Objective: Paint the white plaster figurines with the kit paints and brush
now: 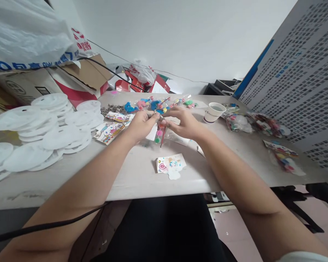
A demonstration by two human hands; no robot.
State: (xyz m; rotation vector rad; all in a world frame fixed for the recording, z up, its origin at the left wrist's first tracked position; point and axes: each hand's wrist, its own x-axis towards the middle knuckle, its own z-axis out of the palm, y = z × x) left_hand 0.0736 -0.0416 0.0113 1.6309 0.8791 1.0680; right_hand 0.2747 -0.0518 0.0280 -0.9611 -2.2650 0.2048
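My left hand (142, 126) and my right hand (185, 123) meet over the middle of the table, fingers closed in a pinch. Between their fingertips is something small and greyish that I cannot make out. Just beneath them show a strip of small paint pots (159, 134), pink and green, and a thin red stick (163, 137). Clear plastic lies around these, partly covered by my right hand. Behind my fingers are clear bags of blue and coloured pieces (155, 104). Closer to me, a printed cartoon card (171, 163) lies on the table.
White round discs (62, 137) are piled at the left, beside more cartoon cards (110, 131) and small dark metal pieces (113, 109). A paper cup (214, 112) stands at the right. Filled clear bags (238, 122) lie beyond it, near a patterned panel (292, 69).
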